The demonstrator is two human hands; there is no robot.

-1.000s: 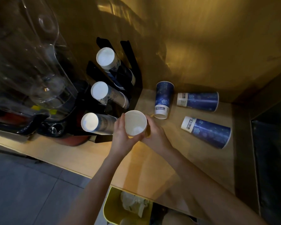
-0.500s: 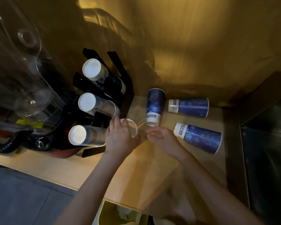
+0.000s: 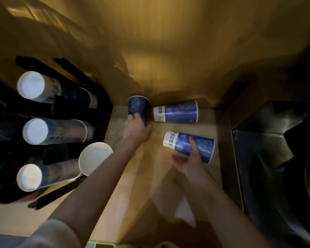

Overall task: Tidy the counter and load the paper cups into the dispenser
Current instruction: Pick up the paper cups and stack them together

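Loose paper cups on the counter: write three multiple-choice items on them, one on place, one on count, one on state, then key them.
1. Where is the left hand?
A. on the cup nearest the dispenser
B. inside the sink
C. on a dispenser stack

2. How many loose blue cups lie on the counter?
A. one
B. three
C. six

3. How is the cup under the right hand?
A. upright
B. crushed flat
C. on its side

Key: 1 A, its fingers wrap that cup; 2 B, three lie apart from the dispenser; 3 C, this cup lies sideways, white base leftward.
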